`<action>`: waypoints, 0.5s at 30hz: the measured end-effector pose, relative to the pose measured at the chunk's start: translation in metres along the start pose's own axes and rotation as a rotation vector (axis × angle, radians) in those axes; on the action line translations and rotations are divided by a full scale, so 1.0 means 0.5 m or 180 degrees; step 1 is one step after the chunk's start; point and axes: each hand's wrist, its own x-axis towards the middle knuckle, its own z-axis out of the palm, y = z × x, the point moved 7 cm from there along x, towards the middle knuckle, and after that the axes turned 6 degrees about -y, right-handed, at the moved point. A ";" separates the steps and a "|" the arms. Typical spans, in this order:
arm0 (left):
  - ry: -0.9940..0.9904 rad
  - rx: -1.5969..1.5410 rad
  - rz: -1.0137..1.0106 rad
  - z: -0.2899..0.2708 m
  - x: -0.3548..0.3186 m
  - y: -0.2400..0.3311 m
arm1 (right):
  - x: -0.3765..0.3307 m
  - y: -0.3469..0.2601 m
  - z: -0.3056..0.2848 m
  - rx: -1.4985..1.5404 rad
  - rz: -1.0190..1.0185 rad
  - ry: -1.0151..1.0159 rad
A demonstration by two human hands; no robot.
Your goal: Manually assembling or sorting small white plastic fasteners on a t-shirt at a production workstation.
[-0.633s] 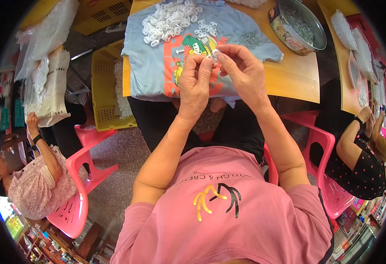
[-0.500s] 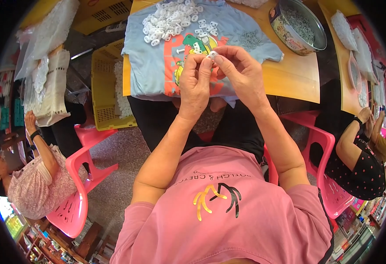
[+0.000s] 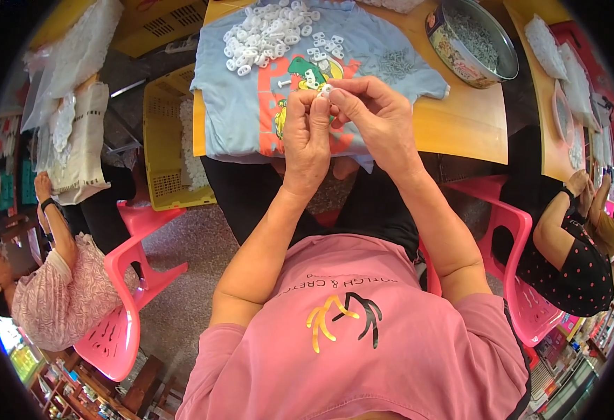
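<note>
My left hand point(image 3: 307, 133) pinches a small white plastic piece point(image 3: 326, 90) between thumb and fingers. From the other side my right hand point(image 3: 373, 115) closes its thumb and forefinger on the same piece. Both hands hover over a light blue T-shirt point(image 3: 233, 112) with a colourful print, spread on the table. Beyond them lies a heap of white two-holed plastic pieces point(image 3: 268, 35), with a few similar pieces point(image 3: 326, 46) apart from it. A white piece with a stem point(image 3: 284, 84) rests by the print. To the right is a small pile of grey screws point(image 3: 396, 64).
A round tin of screws point(image 3: 471, 38) stands at the wooden table's point(image 3: 471, 133) far right. A yellow crate point(image 3: 170, 157) is on the left, below table height. One person point(image 3: 69, 287) sits at the left on a pink chair point(image 3: 128, 308); others point(image 3: 566, 252) sit at the right.
Both my hands have shifted slightly left and toward each other, still around the white piece. The person on the left has moved a hand and forearm a little.
</note>
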 end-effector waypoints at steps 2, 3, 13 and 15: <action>-0.0002 -0.0048 -0.0002 -0.004 0.000 -0.002 | 0.003 -0.002 0.003 0.0007 -0.0016 -0.0049; 0.0002 -0.0151 -0.0017 -0.006 0.001 -0.004 | 0.004 -0.004 0.006 0.0013 -0.0032 -0.0099; 0.0091 -0.0380 0.0138 -0.009 0.003 -0.017 | 0.007 0.003 0.020 -0.0027 0.0020 -0.0055; 0.0102 -0.0230 0.0103 -0.008 0.000 -0.011 | 0.005 0.007 0.016 0.0134 0.0170 -0.0041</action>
